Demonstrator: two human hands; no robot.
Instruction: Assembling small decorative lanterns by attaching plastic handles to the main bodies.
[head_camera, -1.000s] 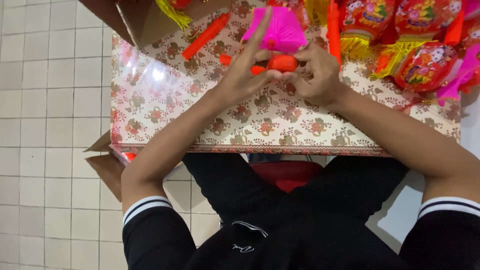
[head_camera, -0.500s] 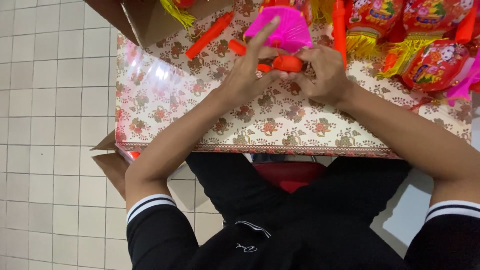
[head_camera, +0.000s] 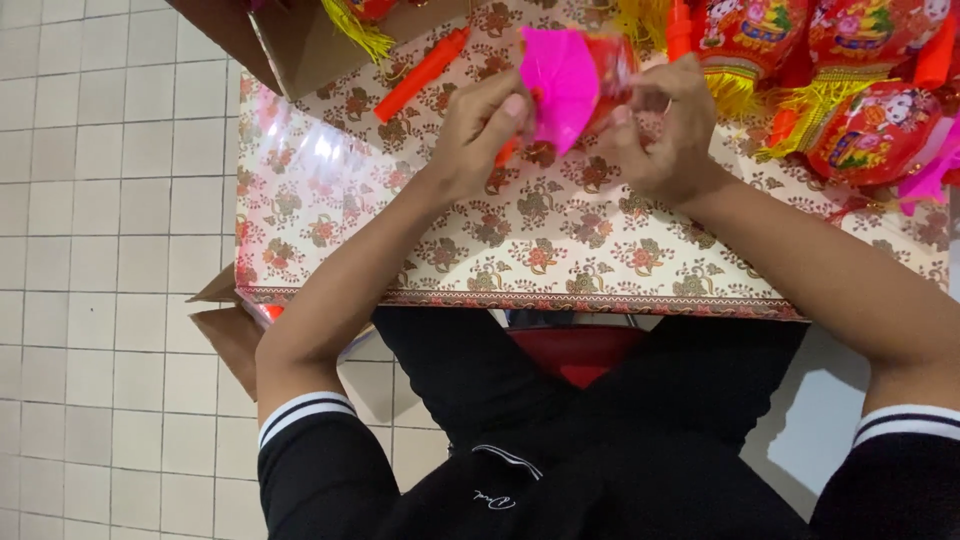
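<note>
1. Pink paper fan piece (head_camera: 562, 82) – held up just above the table (head_camera: 560, 240) at its far edge, between both hands, approx. centre of the view.
2. Left hand (head_camera: 480, 130) – fingers pinched on the pink piece's left/near edge; a short orange stick (head_camera: 506, 152) shows just under the fingertips, touching them.
3. Right hand (head_camera: 668, 128) – fingers curled, gripping the red part (head_camera: 612, 72) attached behind the pink piece, on its right side. Exact contact partly hidden by fingers.
4. Table w/ glossy floral-pattern cover, cream and red; both forearms reach across it from the near side.
5. Orange tube (head_camera: 424, 72) lies on the cover, far left of the hands, apart from them.
6. Red round lanterns (head_camera: 862, 130) w/ yellow tassels (head_camera: 812, 112) piled far right, near the right hand but not touching.
7. Cardboard box (head_camera: 300, 45) at far left corner, a yellow tassel hanging over its edge.
8. White tiled floor (head_camera: 100, 250) to the left.
</note>
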